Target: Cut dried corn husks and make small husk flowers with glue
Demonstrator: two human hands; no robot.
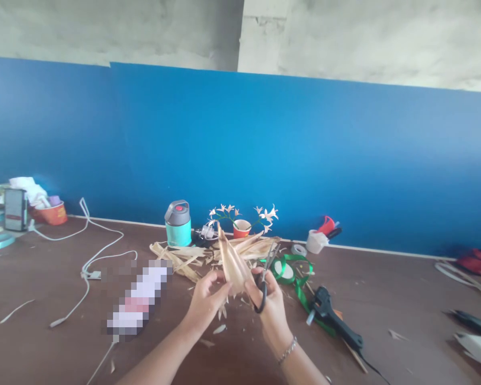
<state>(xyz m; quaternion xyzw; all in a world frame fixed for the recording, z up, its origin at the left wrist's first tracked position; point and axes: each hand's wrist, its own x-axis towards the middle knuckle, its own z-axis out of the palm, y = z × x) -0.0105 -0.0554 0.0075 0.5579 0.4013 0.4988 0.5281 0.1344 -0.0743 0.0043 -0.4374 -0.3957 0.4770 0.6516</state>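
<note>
A pale, dry corn husk [235, 267], pointed at the top, is held upright between my two hands. My left hand [209, 297] pinches its lower left edge with thumb and fingers. At the lower right edge, my right hand [271, 299] grips the husk and also carries a pair of black-handled scissors [261, 291], whose blades point up and away. More dry husks [180, 262] lie in a loose pile behind my hands. Small husk scraps [219, 329] are scattered on the table beneath them.
Behind the pile stand a turquoise jar [178, 230] and a red cup [241, 229] near small pale flowers [268, 214]. Green ribbon [300, 294] and a black glue gun [336, 318] lie right. A white cable [88, 262] and a blurred-out power strip [138, 302] lie left.
</note>
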